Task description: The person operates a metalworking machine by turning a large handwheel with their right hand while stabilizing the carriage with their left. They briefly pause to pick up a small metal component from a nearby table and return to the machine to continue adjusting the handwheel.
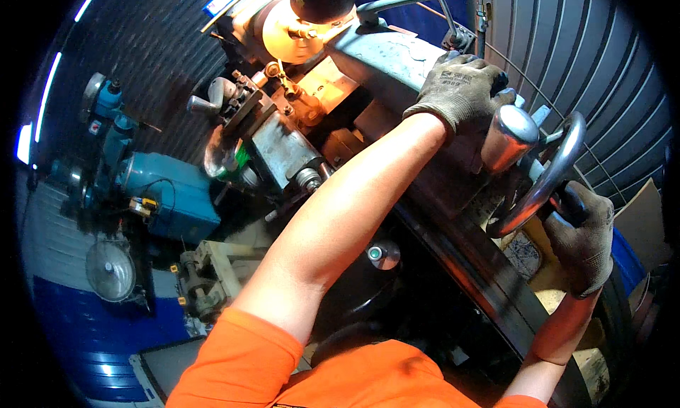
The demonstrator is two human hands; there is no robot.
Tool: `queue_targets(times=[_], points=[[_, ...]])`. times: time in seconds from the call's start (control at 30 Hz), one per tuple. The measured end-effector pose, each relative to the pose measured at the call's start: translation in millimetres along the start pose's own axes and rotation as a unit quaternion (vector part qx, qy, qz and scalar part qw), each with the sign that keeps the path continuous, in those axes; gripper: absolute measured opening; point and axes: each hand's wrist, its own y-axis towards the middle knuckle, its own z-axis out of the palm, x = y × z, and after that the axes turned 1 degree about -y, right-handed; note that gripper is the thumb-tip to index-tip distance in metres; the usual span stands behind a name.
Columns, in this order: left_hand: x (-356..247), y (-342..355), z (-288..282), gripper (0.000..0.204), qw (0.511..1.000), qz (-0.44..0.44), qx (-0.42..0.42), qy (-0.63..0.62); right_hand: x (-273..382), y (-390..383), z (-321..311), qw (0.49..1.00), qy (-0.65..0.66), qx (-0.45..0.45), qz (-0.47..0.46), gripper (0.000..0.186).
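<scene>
My left hand (457,93), in a grey knit glove, is closed at the top of a grey cast machine body (382,54) on a lathe, just left of a polished metal cylinder (508,135); what its curled fingers hold is hidden. At the right, my right hand (577,241), gloved alike, grips the rim of a dark metal handwheel (567,153). Left of my left hand are the lit chuck (287,36), an orange-lit brass-coloured fitting (301,100) and a tool post (237,100) on the metal slide (280,146).
A blue machine (170,192) stands at the left, with a round clear disc (110,270) below it and a cream metal frame (219,263) nearby. A dark rail (467,273) runs below the handwheel. A corrugated wall (559,32) rises behind, with a cardboard sheet (641,217) at the right.
</scene>
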Motion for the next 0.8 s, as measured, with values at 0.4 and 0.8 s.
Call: queue_targets(times=[0.4,0.8], points=[[-9.1,-2.2,-7.0,0.049,1.000,-0.021,0.004,-0.011,-8.5,14.7,-6.4,0.996,0.080,0.013,0.042,0.030],[3.0,1.8,5.6,0.048,1.000,0.019,-0.020,0.011,-11.1,24.5,-16.9,0.994,0.076,0.026,0.070,0.029]])
